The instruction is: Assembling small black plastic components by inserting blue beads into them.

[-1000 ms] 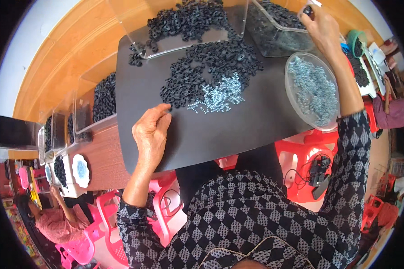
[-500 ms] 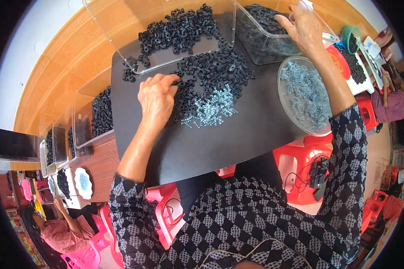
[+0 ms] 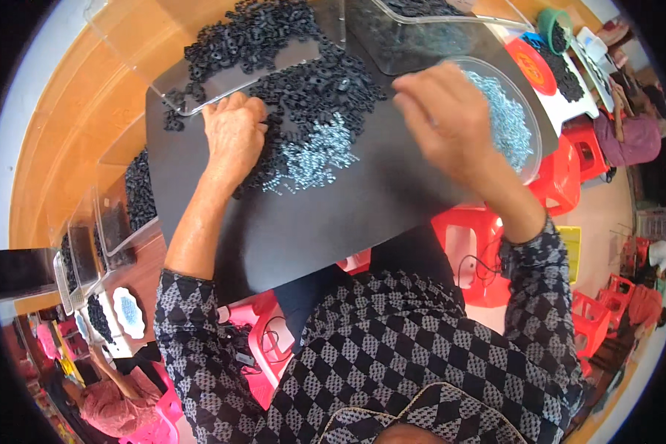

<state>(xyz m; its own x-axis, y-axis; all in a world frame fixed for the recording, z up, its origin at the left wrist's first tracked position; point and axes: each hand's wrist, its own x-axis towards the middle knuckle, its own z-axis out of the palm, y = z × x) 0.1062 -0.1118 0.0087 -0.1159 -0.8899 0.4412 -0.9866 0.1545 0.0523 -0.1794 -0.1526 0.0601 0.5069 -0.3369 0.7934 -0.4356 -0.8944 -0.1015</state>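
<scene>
My left hand (image 3: 233, 140) is closed at the left edge of a heap of small black plastic parts (image 3: 303, 92), its fingertips hidden, so what they hold cannot be made out. In front of that heap lies a pile of small silvery-blue metal springs (image 3: 314, 159). Over the right side of the dark table (image 3: 333, 222), my right hand (image 3: 451, 122) is slightly blurred, thumb and fingers apart, with nothing visible between them. It partly covers a round clear tub (image 3: 535, 122) filled with more springs.
A clear bin (image 3: 263, 74) tipped toward me spills black parts onto the table. Another clear bin (image 3: 422, 21) stands at the far right. Beyond the tub are a red dish (image 3: 531, 65) and a green basket (image 3: 555, 33). Red stools (image 3: 470, 255) stand below; other people sit at both sides.
My right hand has come away from the far-right bin, back toward me and left over the table. My left hand stays by the black parts. The whole view has shifted a little.
</scene>
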